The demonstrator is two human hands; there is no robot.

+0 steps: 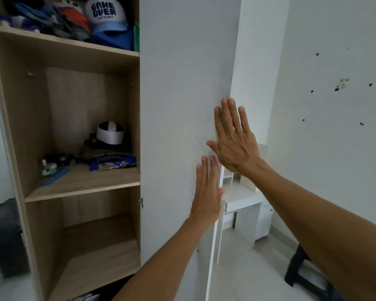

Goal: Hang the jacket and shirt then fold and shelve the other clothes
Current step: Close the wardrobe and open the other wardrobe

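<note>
We have both hands flat on the white wardrobe door, close to its right edge; our left hand lies lower, fingers straight and together; our right hand lies just above it, fingers straight and slightly spread; neither grips anything. To the left the wardrobe stands open; folded clothes lie at the right of its middle shelf, a white round object on top of them; a loose pile of clothes and a cap reading GAME OVER sit on the top shelf. Far right stands a white desk; near right, a black stool.
</note>
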